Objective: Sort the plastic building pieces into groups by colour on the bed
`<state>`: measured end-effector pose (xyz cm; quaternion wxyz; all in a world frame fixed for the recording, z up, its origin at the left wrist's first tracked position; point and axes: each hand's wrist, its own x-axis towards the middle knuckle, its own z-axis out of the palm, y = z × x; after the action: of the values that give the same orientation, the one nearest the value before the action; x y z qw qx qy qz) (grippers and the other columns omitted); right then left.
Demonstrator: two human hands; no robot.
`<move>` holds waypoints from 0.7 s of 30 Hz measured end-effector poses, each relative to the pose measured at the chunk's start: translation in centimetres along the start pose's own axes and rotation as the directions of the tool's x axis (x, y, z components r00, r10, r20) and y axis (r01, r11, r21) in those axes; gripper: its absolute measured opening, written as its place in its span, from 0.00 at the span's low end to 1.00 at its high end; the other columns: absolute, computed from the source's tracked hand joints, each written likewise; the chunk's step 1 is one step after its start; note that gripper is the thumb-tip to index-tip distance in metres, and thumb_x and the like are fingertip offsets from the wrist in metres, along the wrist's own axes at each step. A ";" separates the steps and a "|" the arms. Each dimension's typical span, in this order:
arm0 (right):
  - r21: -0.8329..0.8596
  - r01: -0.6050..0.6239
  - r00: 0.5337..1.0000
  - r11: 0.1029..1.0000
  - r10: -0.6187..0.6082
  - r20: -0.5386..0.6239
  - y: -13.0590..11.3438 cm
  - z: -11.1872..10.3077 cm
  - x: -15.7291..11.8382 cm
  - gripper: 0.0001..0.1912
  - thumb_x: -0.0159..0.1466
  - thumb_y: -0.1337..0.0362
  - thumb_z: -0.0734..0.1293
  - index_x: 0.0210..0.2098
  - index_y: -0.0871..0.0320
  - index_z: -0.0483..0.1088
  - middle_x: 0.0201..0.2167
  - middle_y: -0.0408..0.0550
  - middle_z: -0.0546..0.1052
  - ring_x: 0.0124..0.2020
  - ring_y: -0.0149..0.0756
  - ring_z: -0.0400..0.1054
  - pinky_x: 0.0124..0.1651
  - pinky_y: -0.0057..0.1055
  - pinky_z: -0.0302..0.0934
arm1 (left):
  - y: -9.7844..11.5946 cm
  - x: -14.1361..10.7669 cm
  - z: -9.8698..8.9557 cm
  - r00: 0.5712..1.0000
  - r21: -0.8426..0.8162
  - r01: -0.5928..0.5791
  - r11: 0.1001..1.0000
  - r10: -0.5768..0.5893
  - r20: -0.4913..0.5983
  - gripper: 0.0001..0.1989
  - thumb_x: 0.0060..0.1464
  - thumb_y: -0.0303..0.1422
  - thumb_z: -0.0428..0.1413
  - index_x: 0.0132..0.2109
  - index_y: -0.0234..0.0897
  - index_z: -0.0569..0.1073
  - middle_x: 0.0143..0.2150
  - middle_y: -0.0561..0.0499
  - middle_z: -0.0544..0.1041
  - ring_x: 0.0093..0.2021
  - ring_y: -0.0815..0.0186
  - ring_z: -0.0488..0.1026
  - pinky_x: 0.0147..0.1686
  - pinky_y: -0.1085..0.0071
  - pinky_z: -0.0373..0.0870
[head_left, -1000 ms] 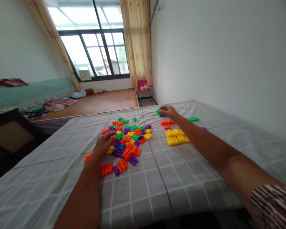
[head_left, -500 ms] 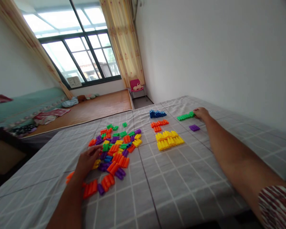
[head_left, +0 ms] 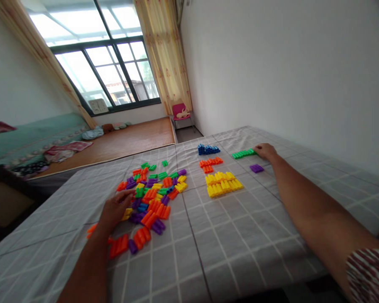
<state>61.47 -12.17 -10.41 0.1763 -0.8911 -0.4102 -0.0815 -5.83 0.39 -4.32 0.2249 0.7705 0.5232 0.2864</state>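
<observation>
My right hand (head_left: 264, 150) is closed at the right end of a row of joined green plastic tubes (head_left: 244, 154) on the cloth. A small purple tube block (head_left: 257, 168) lies just nearer than this row. My left hand (head_left: 118, 206) reaches to the left edge of a mixed pile, its fingers bent together against a green tube piece (head_left: 139, 192). Its thumb side is partly hidden. Orange tube pieces (head_left: 157, 208), purple pieces (head_left: 158, 226) and yellow pieces (head_left: 182, 184) lie scattered around that piece.
Sorted groups lie mid-table: blue tubes (head_left: 208, 149), orange tubes (head_left: 211, 164) and stacked yellow tubes (head_left: 224, 184). A grey checked cloth (head_left: 240, 244) covers the table. A white wall (head_left: 287, 71) borders the right side. Behind are a low bed (head_left: 142, 134) and a pink chair (head_left: 180, 110).
My left hand has shifted slightly up against the green piece. My right hand stays at the end of the green row. The view has moved a little.
</observation>
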 end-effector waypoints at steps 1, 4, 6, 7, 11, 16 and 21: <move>0.004 -0.002 1.000 1.000 0.002 -0.012 -0.1 0.0 -0.1 0.19 0.61 0.55 0.61 0.39 0.59 0.79 0.39 0.53 0.81 0.40 0.41 0.73 0.35 0.29 0.60 | 0.0 0.0 0.0 1.000 0.001 -0.003 1.000 0.003 -0.003 0.29 0.45 0.52 0.54 0.46 0.36 0.78 0.36 0.47 0.80 0.33 0.59 0.77 0.33 0.66 0.74; 0.035 0.000 0.999 0.999 0.002 -0.050 -0.3 -0.1 -0.3 0.19 0.62 0.55 0.60 0.41 0.59 0.78 0.40 0.53 0.80 0.40 0.41 0.73 0.36 0.29 0.60 | -0.3 0.0 -0.1 1.000 -0.059 0.003 0.998 -0.003 -0.002 0.28 0.45 0.52 0.54 0.47 0.36 0.77 0.39 0.47 0.81 0.36 0.58 0.78 0.35 0.66 0.75; 0.061 0.009 0.999 0.998 -0.006 -0.039 -0.5 -0.3 -0.5 0.19 0.61 0.55 0.61 0.41 0.58 0.78 0.40 0.52 0.80 0.40 0.40 0.73 0.37 0.29 0.60 | -0.5 0.0 -0.1 1.000 -0.111 -0.003 0.994 0.003 -0.004 0.28 0.46 0.51 0.54 0.47 0.36 0.76 0.41 0.47 0.81 0.39 0.57 0.78 0.38 0.65 0.76; 0.072 0.012 1.000 0.997 -0.010 -0.028 -0.6 -0.3 -0.6 0.18 0.61 0.55 0.62 0.41 0.58 0.78 0.40 0.52 0.80 0.40 0.40 0.73 0.37 0.29 0.60 | -0.6 0.0 -0.1 1.000 -0.119 -0.015 0.993 0.014 -0.011 0.27 0.47 0.51 0.54 0.47 0.36 0.76 0.42 0.47 0.81 0.41 0.57 0.78 0.39 0.64 0.76; 0.086 -0.044 0.996 0.995 0.050 -0.078 -0.6 -0.8 -1.0 0.17 0.62 0.58 0.61 0.43 0.60 0.77 0.43 0.56 0.79 0.42 0.43 0.72 0.40 0.31 0.60 | -0.9 0.0 -0.4 0.991 -0.012 -0.070 0.997 0.068 -0.119 0.22 0.50 0.46 0.52 0.44 0.35 0.77 0.42 0.47 0.81 0.43 0.58 0.77 0.46 0.65 0.73; 0.183 0.068 0.952 0.981 -0.010 -0.305 -3.5 -2.5 -0.7 0.14 0.64 0.63 0.59 0.44 0.59 0.74 0.40 0.57 0.79 0.38 0.41 0.72 0.38 0.34 0.59 | -2.0 0.0 -0.8 0.975 0.217 0.005 0.976 0.043 -0.218 0.18 0.55 0.37 0.48 0.45 0.36 0.78 0.46 0.46 0.80 0.46 0.61 0.76 0.50 0.67 0.69; 0.273 0.443 0.871 0.854 -0.337 -0.358 -14.8 -5.0 -4.5 0.13 0.64 0.62 0.60 0.43 0.55 0.73 0.42 0.53 0.78 0.35 0.38 0.72 0.40 0.32 0.63 | -2.6 -0.2 0.2 0.995 0.339 0.016 0.941 0.019 -0.100 0.17 0.58 0.35 0.48 0.49 0.39 0.76 0.50 0.47 0.78 0.50 0.61 0.74 0.51 0.68 0.67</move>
<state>47.30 -8.29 -3.45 0.3692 -0.7201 -0.5608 -0.1753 -7.51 1.14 -6.23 0.0618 0.7824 0.5750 0.2310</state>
